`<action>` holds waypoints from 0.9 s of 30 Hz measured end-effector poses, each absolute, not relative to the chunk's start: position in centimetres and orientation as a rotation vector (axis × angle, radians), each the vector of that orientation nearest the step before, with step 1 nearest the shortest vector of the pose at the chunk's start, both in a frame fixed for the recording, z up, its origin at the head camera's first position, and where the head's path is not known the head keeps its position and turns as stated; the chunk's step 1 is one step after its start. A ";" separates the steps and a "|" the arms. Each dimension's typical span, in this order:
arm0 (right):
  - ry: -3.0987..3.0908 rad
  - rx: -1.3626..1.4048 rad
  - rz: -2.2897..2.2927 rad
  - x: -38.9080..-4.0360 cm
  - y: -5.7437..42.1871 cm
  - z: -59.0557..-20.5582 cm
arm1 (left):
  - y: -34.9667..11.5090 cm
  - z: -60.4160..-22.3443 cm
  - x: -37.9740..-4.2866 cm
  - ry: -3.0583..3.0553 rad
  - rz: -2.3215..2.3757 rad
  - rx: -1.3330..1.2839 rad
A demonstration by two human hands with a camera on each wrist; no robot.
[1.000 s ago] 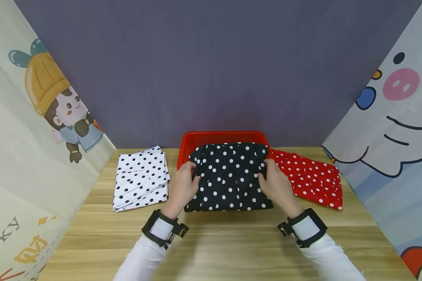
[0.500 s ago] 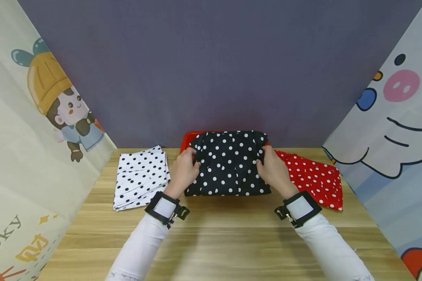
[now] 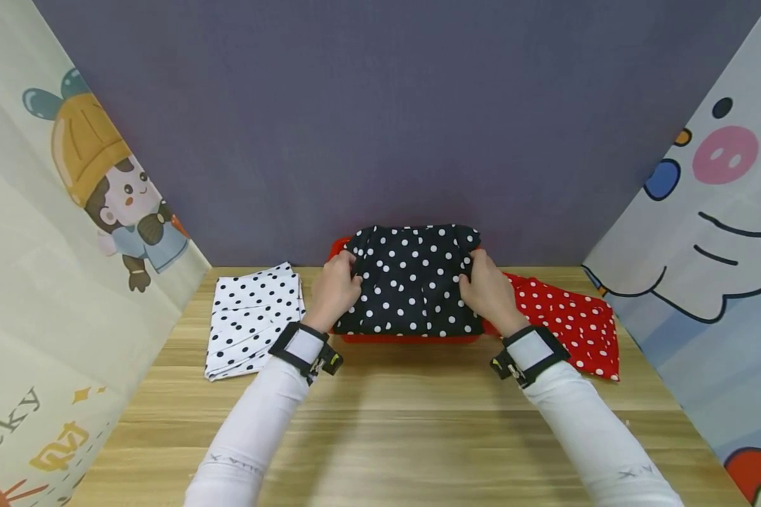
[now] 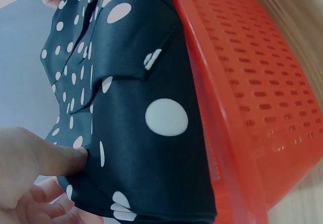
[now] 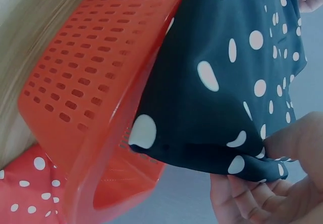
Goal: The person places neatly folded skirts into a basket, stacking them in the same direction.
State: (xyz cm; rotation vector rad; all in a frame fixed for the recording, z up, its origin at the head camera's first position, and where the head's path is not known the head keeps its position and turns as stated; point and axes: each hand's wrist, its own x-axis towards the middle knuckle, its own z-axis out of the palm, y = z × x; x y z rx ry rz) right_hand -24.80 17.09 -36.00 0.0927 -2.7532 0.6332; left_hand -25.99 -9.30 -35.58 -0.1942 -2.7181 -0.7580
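Observation:
A folded black cloth with white dots [image 3: 412, 282] spans the space between my two hands, over the red perforated basket [image 4: 252, 82]. My left hand [image 3: 335, 290] pinches its left edge, thumb on top and fingers beneath, as the left wrist view shows. On the opposite edge my right hand [image 3: 490, 290] pinches the cloth in the same way. Most of the basket's opening is hidden under the fabric in the head view. In the right wrist view the cloth's near corner overlaps the basket rim [image 5: 113, 128].
Left of the basket lies a folded white cloth with black dots [image 3: 254, 320]. To the right a folded red cloth with white dots [image 3: 571, 324] lies close beside the basket. A dark wall [image 3: 393, 113] rises behind the wooden table [image 3: 412, 422].
Both hands have carried the black dotted cloth away from me, farther over the basket. The basket's front edge now shows below the cloth, while its back rim has become covered.

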 end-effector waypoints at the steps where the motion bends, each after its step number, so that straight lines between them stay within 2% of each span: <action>1: -2.760 0.087 0.636 -25.0 17.1 -36.0 | -9.3 -35.5 -26.2 -2.717 -0.753 -0.196; 27: -2.964 -0.003 0.546 -29.4 17.4 -36.3 | -7.6 -35.9 -30.9 -2.951 -0.561 -0.087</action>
